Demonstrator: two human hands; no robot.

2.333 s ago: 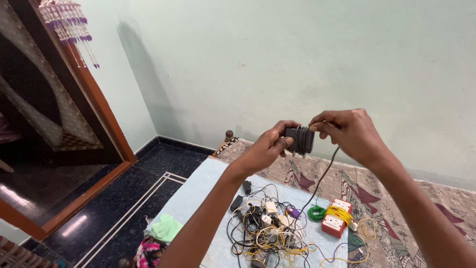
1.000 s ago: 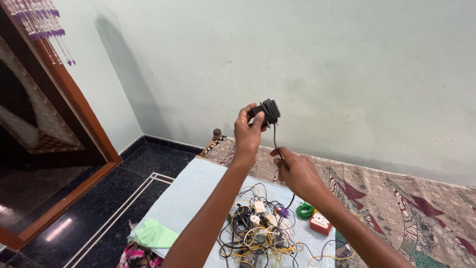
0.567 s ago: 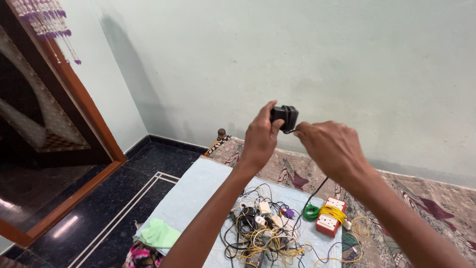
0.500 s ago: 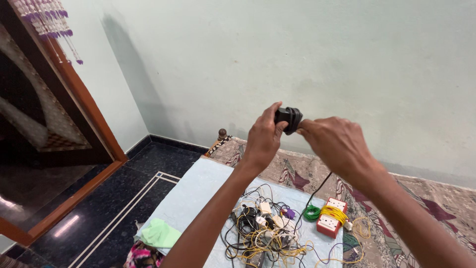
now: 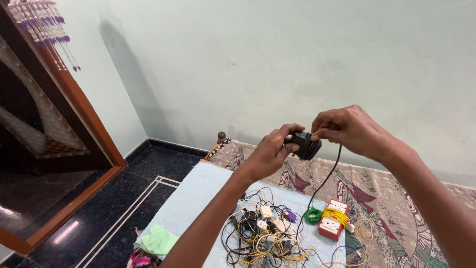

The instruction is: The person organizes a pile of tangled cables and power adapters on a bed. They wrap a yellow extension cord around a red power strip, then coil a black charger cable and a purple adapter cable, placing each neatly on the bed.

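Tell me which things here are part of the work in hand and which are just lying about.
In hand:
- black adapter, held by the left hand
- black cord, wound around it by the right hand

Lying about:
- tangle of cables on the blue sheet
- green wire coil
- red socket box with yellow wire
- green cloth
- patterned bedspread

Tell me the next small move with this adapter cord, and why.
Probably another turn: carry the right hand over the black adapter held in the left hand. Several loops already sit on it, but the cord hangs slack from the right hand down to the wire pile.
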